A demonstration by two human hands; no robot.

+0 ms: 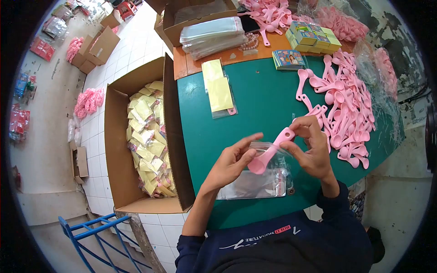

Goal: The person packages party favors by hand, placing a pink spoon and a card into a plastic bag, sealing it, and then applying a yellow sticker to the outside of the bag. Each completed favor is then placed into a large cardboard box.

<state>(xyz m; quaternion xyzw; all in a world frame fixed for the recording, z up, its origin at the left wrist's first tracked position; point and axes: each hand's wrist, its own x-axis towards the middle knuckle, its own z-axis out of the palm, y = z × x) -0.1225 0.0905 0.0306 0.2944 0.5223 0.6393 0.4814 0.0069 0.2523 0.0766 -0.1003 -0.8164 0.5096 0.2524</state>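
My right hand (313, 148) pinches the handle of a pink plastic spoon (269, 154), whose bowl points down toward my left hand. My left hand (230, 164) has its thumb and fingers at the edge of a clear plastic bag (260, 145). The spoon's bowl overlaps the bag; whether it is inside is hard to make out. Beneath my hands lies a stack of flat clear bags (250, 185) on the green table (200, 150). To the right spreads a large heap of similar pink spoons (343, 107).
Left of the table, an open cardboard box (182, 150) holds many bagged yellow cards. Two packets with yellow cards (218, 93) lie on the table. Behind are more clear bags (211, 34), small printed cards (289, 59) and stacked card bundles (314, 38). A blue metal frame (98, 230) stands lower left.
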